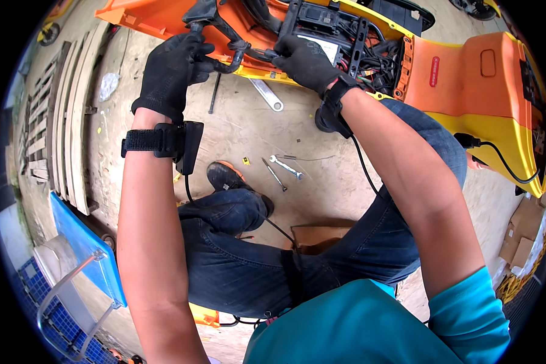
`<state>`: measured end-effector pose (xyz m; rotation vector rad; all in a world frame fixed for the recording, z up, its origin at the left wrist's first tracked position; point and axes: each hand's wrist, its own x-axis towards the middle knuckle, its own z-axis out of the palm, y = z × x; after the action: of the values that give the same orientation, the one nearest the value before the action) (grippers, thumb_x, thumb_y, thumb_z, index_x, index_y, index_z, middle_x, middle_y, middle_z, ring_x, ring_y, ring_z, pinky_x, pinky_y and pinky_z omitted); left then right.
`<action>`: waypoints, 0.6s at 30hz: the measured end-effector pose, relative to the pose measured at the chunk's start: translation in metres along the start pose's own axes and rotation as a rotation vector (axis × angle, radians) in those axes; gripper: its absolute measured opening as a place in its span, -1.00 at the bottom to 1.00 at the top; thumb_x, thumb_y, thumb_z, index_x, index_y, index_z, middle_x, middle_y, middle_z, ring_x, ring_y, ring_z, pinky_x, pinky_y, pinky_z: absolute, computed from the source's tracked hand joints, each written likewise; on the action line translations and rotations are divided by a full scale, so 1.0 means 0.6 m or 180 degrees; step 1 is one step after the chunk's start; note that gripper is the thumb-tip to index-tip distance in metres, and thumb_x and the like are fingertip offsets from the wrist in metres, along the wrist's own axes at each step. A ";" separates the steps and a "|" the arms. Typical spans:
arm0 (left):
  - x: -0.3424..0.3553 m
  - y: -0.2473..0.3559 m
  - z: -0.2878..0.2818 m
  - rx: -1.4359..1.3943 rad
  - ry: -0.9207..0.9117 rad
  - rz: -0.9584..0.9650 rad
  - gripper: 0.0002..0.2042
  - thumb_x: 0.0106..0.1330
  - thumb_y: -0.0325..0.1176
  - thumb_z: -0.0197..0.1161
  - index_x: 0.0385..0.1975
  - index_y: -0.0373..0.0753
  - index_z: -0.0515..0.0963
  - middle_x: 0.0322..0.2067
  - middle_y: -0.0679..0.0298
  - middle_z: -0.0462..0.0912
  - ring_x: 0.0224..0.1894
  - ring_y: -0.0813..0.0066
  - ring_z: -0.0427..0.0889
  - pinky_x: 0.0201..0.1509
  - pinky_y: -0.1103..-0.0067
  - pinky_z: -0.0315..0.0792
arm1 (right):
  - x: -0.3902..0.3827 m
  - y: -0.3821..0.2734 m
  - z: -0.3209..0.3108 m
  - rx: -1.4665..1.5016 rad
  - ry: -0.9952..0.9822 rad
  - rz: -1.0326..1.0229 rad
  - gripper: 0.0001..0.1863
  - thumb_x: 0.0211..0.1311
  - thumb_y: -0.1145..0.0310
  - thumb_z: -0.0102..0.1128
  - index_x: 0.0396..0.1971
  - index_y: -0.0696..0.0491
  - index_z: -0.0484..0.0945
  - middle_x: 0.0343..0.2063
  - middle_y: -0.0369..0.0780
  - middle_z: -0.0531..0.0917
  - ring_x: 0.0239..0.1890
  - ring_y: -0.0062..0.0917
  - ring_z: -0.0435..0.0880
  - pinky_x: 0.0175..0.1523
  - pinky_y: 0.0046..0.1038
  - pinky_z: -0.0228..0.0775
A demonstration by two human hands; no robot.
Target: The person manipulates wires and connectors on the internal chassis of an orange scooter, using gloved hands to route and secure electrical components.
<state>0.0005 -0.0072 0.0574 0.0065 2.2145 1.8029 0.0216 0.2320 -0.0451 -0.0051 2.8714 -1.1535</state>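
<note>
Both my hands wear black gloves at the near side of an orange and yellow vehicle body [455, 73]. My left hand [173, 70] is closed, its fingers curled against a black bent tube [238, 59] at the body's edge. To its right, my right hand [307, 64] is closed too, fingertips together beside a short dark rod [262, 54]. Whatever lies inside that pinch is hidden. Beyond the right hand, an open bay shows a black box [318, 18] and bundled dark wiring [379, 60].
On the floor lie a flat metal wrench [267, 95], a long bolt [215, 94], a small open-end wrench [286, 167] and a thin metal rod [275, 175]. Wooden pallets [73, 121] stand left, above a blue-topped cart [91, 255]. Cardboard [523, 230] lies at right.
</note>
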 end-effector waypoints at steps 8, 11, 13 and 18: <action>0.005 0.005 0.005 -0.0096 0.0086 -0.0092 -0.76 0.35 -0.32 0.10 -0.11 -0.30 0.54 -0.29 0.18 0.70 -0.43 0.50 0.68 -0.41 0.68 0.49 | 0.001 0.005 -0.001 0.0091 0.0032 0.0146 -0.70 0.21 0.21 0.27 -0.15 0.06 0.54 -0.28 -0.13 0.64 -0.23 -0.39 0.64 -0.10 -0.38 0.44; 0.006 0.000 0.001 -0.0107 0.0069 -0.0093 -0.72 0.43 -0.24 0.06 -0.06 -0.29 0.55 -0.24 0.21 0.71 -0.45 0.60 0.63 -0.41 0.74 0.47 | -0.002 0.000 0.000 0.0073 0.0070 0.0171 -0.70 0.20 0.21 0.27 -0.15 0.06 0.55 -0.28 -0.14 0.65 -0.23 -0.38 0.65 -0.10 -0.37 0.44; 0.005 -0.001 0.003 -0.0118 0.0071 -0.0102 -0.72 0.43 -0.24 0.06 -0.06 -0.29 0.55 -0.24 0.21 0.71 -0.45 0.60 0.63 -0.41 0.74 0.48 | -0.004 0.001 0.002 0.0074 0.0133 0.0145 -0.71 0.20 0.22 0.27 -0.16 0.06 0.55 -0.29 -0.14 0.66 -0.24 -0.37 0.65 -0.10 -0.36 0.45; 0.005 -0.001 0.003 -0.0107 0.0069 -0.0114 -0.73 0.43 -0.25 0.06 -0.07 -0.30 0.55 -0.23 0.21 0.71 -0.44 0.60 0.63 -0.41 0.74 0.48 | -0.009 -0.007 -0.005 0.0058 0.0211 0.0091 -0.71 0.17 0.25 0.29 -0.16 0.08 0.56 -0.31 -0.11 0.66 -0.26 -0.32 0.66 -0.12 -0.35 0.45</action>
<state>-0.0021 -0.0048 0.0558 -0.0594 2.1845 1.8292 0.0269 0.2312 -0.0398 0.0759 2.9077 -1.1970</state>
